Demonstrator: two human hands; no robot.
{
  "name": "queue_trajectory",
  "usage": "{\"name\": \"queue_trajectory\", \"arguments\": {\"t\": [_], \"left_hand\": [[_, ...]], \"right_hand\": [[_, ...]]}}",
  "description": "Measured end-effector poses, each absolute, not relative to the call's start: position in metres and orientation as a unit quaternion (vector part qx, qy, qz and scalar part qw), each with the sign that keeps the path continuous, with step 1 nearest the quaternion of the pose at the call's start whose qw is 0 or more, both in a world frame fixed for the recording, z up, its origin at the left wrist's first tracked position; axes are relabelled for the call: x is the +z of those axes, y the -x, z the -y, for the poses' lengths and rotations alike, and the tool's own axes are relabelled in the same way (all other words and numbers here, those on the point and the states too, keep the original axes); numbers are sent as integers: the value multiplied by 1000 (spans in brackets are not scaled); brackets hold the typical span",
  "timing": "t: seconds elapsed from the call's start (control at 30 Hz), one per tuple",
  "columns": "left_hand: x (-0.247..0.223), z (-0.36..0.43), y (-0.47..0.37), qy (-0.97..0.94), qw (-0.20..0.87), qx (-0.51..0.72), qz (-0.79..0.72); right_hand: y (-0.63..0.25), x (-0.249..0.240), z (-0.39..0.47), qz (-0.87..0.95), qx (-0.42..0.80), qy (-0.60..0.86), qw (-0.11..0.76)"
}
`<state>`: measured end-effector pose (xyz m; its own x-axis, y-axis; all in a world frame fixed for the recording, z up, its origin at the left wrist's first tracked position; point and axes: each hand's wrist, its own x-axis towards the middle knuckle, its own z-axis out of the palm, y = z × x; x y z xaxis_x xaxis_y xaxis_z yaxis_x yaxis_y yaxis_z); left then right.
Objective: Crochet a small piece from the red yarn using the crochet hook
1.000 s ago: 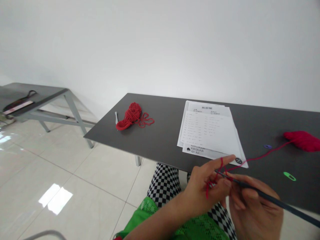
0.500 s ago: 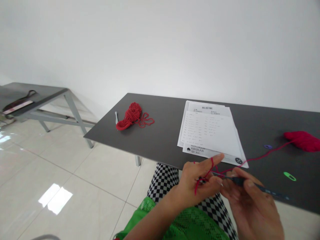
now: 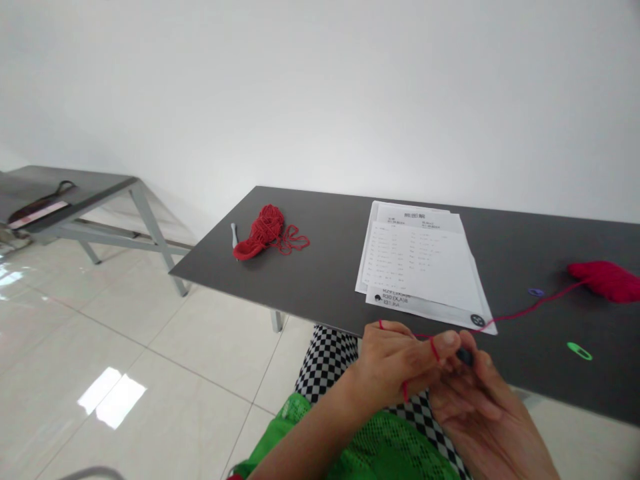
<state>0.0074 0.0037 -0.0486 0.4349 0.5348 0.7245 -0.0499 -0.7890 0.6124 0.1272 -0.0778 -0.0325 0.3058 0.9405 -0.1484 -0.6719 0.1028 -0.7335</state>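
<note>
Pinkish-red yarn (image 3: 530,309) runs from a ball (image 3: 605,280) at the table's right to my left hand (image 3: 400,360), where it loops round several fingers. That hand is closed, with its fingers bent inward over the yarn. My right hand (image 3: 485,393) meets it fingertip to fingertip and grips a dark-handled crochet hook (image 3: 465,357). Only a short dark piece of the handle shows; the hook's tip is hidden behind my fingers. Both hands hover at the table's front edge, above my lap.
Printed sheets (image 3: 420,260) lie on the dark table (image 3: 330,267) beyond my hands. Purple (image 3: 536,292) and green stitch markers (image 3: 579,351) lie to the right. Farther left are a red yarn bundle (image 3: 267,227) and a grey crochet hook (image 3: 234,235). A second table (image 3: 100,183) stands at far left.
My right hand has shifted left and turned, so the hook's long handle no longer shows. My left index finger has bent down, and the two hands are closer together.
</note>
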Motion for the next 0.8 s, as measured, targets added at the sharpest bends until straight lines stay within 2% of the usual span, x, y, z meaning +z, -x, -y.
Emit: {"name": "queue_trajectory", "arguments": {"t": [0.13, 0.4, 0.57, 0.8], "left_hand": [[-36, -1, -4, -786, 299, 512, -174], [-33, 0, -4, -789, 282, 510, -195], [-40, -3, -5, -810, 292, 473, -187], [-22, 3, -1, -781, 333, 468, -246]], "right_hand": [[-129, -40, 77, 156, 593, 346, 710], [-125, -28, 80, 69, 528, 406, 743], [-130, -41, 74, 93, 559, 392, 725], [-129, -46, 75, 131, 560, 373, 729]]}}
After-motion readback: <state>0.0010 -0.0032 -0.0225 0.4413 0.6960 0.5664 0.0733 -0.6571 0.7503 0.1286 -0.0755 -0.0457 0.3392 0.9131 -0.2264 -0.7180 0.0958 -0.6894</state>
